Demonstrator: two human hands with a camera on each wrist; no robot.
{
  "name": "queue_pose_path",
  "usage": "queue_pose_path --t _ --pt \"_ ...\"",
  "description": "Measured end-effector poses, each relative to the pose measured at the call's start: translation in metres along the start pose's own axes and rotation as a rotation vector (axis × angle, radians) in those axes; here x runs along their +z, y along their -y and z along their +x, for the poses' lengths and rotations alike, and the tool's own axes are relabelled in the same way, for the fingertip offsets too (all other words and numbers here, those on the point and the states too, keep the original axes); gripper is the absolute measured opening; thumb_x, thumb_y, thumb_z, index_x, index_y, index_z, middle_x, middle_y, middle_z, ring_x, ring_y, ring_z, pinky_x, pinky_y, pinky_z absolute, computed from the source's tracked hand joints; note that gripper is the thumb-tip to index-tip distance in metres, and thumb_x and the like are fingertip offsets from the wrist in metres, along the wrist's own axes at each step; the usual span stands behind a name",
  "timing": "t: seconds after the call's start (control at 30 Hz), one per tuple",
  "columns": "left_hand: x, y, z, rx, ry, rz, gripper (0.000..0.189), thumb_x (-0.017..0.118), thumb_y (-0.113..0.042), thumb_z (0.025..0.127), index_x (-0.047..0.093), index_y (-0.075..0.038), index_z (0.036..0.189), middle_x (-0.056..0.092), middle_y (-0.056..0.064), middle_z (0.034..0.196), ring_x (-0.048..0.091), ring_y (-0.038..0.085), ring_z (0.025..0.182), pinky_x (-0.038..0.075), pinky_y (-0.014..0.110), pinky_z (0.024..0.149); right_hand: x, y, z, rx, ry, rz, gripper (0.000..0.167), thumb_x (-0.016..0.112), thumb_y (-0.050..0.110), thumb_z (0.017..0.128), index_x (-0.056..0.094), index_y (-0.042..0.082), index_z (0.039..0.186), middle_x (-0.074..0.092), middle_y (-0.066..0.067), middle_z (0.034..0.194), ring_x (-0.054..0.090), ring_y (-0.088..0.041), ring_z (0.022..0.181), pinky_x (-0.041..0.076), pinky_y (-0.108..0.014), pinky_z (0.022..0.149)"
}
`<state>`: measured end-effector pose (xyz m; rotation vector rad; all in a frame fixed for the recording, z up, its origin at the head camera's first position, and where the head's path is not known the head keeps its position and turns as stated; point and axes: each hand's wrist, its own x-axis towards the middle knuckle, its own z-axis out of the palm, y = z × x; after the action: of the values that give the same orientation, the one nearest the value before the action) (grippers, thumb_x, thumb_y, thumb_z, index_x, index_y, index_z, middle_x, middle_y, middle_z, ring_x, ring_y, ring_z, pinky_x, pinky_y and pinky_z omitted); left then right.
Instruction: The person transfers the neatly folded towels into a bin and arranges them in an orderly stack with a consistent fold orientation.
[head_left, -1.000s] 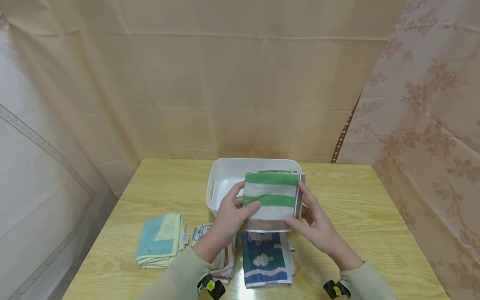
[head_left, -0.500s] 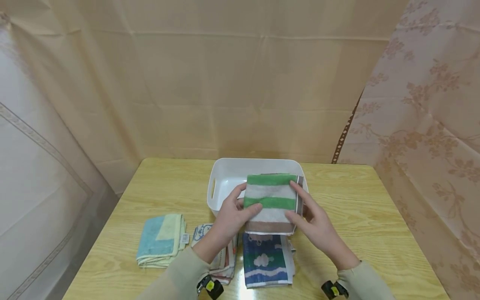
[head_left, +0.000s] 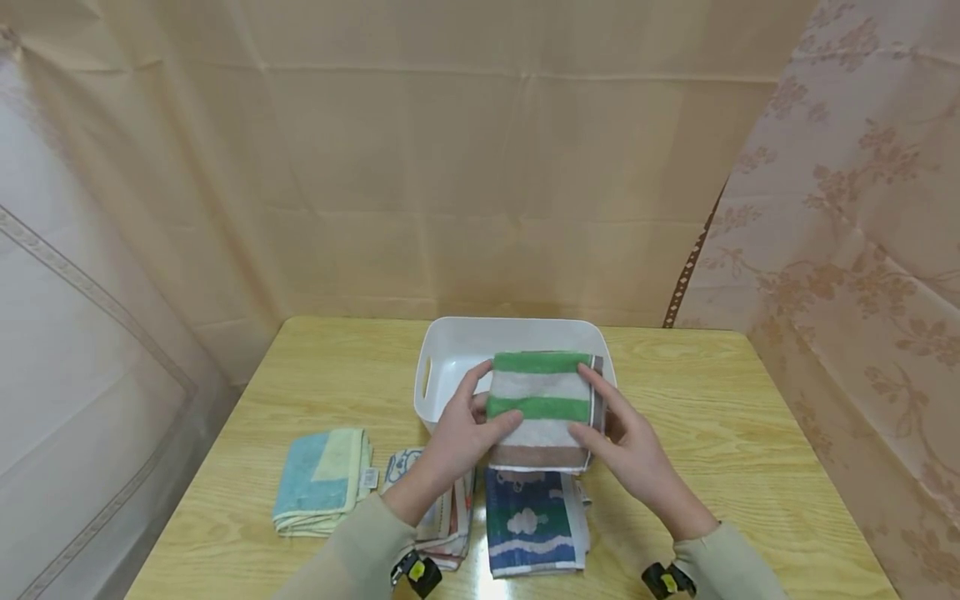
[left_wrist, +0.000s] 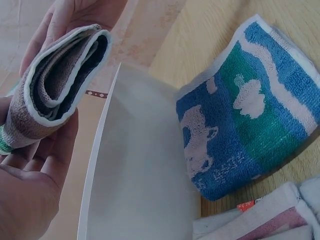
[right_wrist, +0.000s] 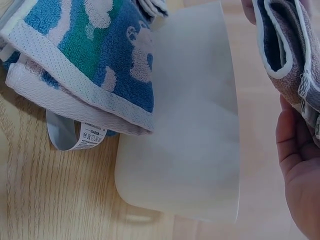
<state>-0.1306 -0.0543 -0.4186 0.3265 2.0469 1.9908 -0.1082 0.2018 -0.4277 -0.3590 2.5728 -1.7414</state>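
Striped towel (head_left: 542, 407) sits lower; left hand (head_left: 465, 431), right hand (head_left: 632, 447) grip edges, clear of basket (head_left: 517, 333).

Four towels (head_left: 540, 408): one in two hands (head_left: 459, 429), three between six and nine o'clock of it; one tub (head_left: 453, 367) near twelve; one table (head_left: 720, 417); two wrist cameras (head_left: 423, 577)

A folded striped towel (head_left: 540, 404), green and pale grey with a brown band along its near end and white edging, is held off the counter (head_left: 712, 433) between the left hand's grip (head_left: 467, 427) and the right hand's grip (head_left: 630, 442), thumbs on its upper face. Its layers show open at the end, and from the head view it overlaps the white bin's (head_left: 517, 329) near side.
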Motion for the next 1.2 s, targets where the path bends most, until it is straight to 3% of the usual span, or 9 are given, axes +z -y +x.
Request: queue_pose_path --t 0.2,0.37,0.4,0.53,0.6,0.63,0.73,0.97,1.2 --pt "-0.001 -0.002 0.000 0.040 0.025 -0.055 0.085 0.072 -0.020 0.097 0.022 -0.048 0.158 0.066 0.015 0.133 0.073 0.029 0.103 0.060 0.041 0.085 -0.001 0.000 0.001 0.031 -0.003 -0.008 0.068 0.067 0.031 0.101 0.032 0.045 0.158 0.037 -0.013 0.161 0.057 -0.039 0.128 0.053 -0.036 0.095" --pt "-0.002 -0.002 0.001 0.061 0.025 -0.009 0.079 0.069 -0.021 0.099 0.026 -0.046 0.159 0.063 0.016 0.135 0.074 0.028 0.098 0.061 0.037 0.079 -0.002 0.000 0.002 0.045 -0.007 -0.006 0.068 0.067 0.032 0.101 0.032 0.045 0.157 0.037 -0.014 0.161 0.056 -0.040 0.129 0.052 -0.048 0.098" --pt "-0.002 -0.002 0.001 0.070 0.028 0.010 0.076 0.068 -0.022 0.100 0.027 -0.045 0.160 0.059 0.014 0.142 0.074 0.028 0.100 0.061 0.036 0.081 -0.002 0.000 0.002 0.047 -0.006 -0.002 0.068 0.067 0.032 0.101 0.032 0.045 0.157 0.036 -0.014 0.161 0.056 -0.041 0.129 0.052 -0.050 0.098" --pt "-0.005 -0.001 -0.001 0.086 0.046 0.095 0.062 0.064 -0.030 0.103 0.036 -0.045 0.156 0.041 -0.002 0.160 0.070 0.027 0.110 0.059 0.033 0.085 -0.002 -0.002 0.003 0.048 -0.005 0.011 0.068 0.067 0.032 0.100 0.032 0.045 0.157 0.031 -0.014 0.164 0.052 -0.043 0.133 0.049 -0.057 0.101" --pt "-0.005 -0.001 -0.001 0.084 0.055 0.132 0.056 0.063 -0.033 0.103 0.041 -0.044 0.154 0.032 -0.013 0.164 0.068 0.026 0.115 0.059 0.035 0.086 -0.002 -0.002 0.003 0.048 -0.002 0.012 0.068 0.067 0.033 0.101 0.032 0.045 0.157 0.029 -0.014 0.165 0.051 -0.044 0.134 0.048 -0.058 0.102" --pt "-0.006 -0.001 -0.001 0.077 0.055 0.141 0.054 0.063 -0.034 0.103 0.043 -0.044 0.153 0.034 -0.012 0.163 0.069 0.026 0.114 0.059 0.034 0.084 -0.003 -0.003 0.003 0.047 0.000 0.011 0.067 0.067 0.033 0.101 0.032 0.045 0.157 0.028 -0.014 0.166 0.050 -0.044 0.135 0.048 -0.059 0.103" --pt "-0.006 -0.001 0.001 0.070 0.056 0.147 0.054 0.064 -0.033 0.102 0.045 -0.043 0.152 0.038 -0.010 0.161 0.070 0.024 0.109 0.059 0.034 0.078 -0.004 -0.002 0.004 0.054 0.008 0.010 0.067 0.066 0.033 0.101 0.032 0.043 0.158 0.031 -0.015 0.164 0.052 -0.043 0.133 0.050 -0.054 0.102" --pt "-0.009 0.000 0.006 0.078 0.046 0.172 0.056 0.068 -0.028 0.100 0.048 -0.039 0.151 0.043 -0.007 0.159 0.069 0.019 0.099 0.057 0.030 0.074 -0.008 0.000 0.006 0.058 0.050 0.048 0.064 0.064 0.033 0.103 0.034 0.037 0.159 0.036 -0.012 0.161 0.055 -0.035 0.128 0.052 -0.025 0.094" --pt "-0.012 0.003 0.012 0.102 0.034 0.231 0.057 0.070 -0.026 0.099 0.050 -0.034 0.152 0.045 -0.004 0.158 0.066 0.015 0.097 0.055 0.028 0.080 -0.010 -0.003 0.012 0.084 0.070 0.055 0.063 0.066 0.037 0.101 0.036 0.040 0.157 0.035 -0.009 0.162 0.053 -0.034 0.132 0.050 -0.026 0.097"
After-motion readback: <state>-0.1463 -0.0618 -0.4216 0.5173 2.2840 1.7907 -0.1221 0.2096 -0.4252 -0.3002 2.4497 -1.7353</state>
